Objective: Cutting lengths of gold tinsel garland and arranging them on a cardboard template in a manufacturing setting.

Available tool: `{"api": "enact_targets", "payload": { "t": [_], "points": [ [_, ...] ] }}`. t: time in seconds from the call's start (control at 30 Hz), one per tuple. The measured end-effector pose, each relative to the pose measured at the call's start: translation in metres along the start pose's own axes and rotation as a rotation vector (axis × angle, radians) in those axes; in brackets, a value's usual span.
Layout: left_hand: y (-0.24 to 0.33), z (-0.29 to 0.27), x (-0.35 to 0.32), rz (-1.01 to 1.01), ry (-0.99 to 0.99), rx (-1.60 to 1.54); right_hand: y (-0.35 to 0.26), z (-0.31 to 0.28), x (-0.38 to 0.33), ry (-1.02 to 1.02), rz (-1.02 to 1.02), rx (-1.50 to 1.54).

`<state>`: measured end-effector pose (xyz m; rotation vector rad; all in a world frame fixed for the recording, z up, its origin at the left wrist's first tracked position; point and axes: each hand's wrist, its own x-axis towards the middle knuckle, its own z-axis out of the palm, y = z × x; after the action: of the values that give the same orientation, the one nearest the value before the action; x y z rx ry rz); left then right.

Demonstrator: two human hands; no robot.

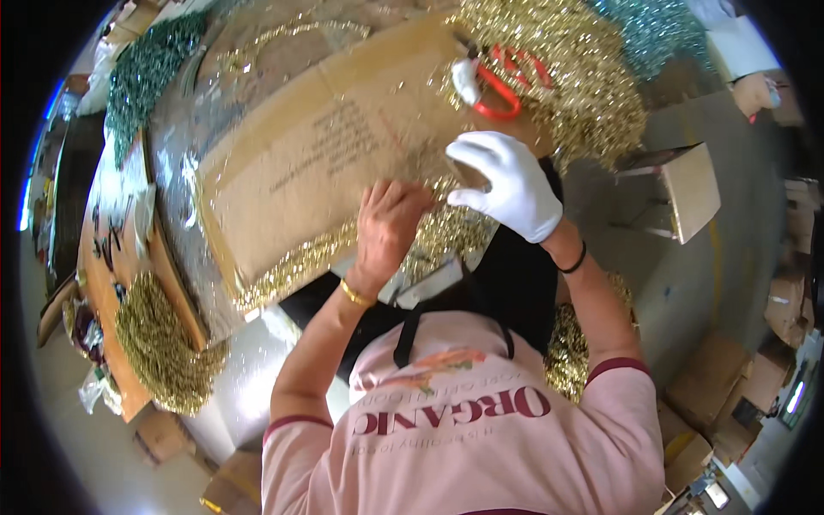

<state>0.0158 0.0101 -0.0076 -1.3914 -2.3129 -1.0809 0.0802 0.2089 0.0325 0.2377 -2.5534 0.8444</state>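
Note:
A big brown cardboard sheet [318,163] lies on the table, with a strand of gold tinsel [296,266] running along its near edge. My left hand [386,225] is bare with a gold bracelet, and its fingers are curled down on the tinsel at that edge. My right hand [506,184], in a white glove, pinches the same tinsel strand at the sheet's corner, just right of the left hand. Beyond the right hand, red-handled scissors [502,81] rest on a large heap of gold tinsel [575,77].
Green tinsel [150,73] lies at the far left and teal tinsel [657,30] at the far right. Another gold tinsel heap [163,343] sits at the table's left end. A wooden stool [682,189] stands to the right, with cardboard boxes [730,386] on the floor.

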Motion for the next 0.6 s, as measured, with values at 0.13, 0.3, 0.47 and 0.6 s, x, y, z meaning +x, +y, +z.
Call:
{"api": "enact_targets", "payload": {
  "t": [0.13,0.3,0.47,0.6],
  "points": [
    [0.010,-0.006,0.007,-0.025,-0.035,-0.008,0.048,-0.031,0.018,0.230,0.226,-0.276],
    [0.004,-0.005,0.005,-0.014,-0.039,0.013,0.058,-0.023,0.052,-0.128,0.421,-0.600],
    [0.001,-0.004,0.004,-0.020,-0.041,0.008,0.066,-0.021,0.069,-0.162,0.383,-0.734],
    [-0.001,-0.004,0.004,-0.036,-0.051,-0.018,0.093,-0.045,0.068,-0.024,0.355,-0.871]
  ]
}}
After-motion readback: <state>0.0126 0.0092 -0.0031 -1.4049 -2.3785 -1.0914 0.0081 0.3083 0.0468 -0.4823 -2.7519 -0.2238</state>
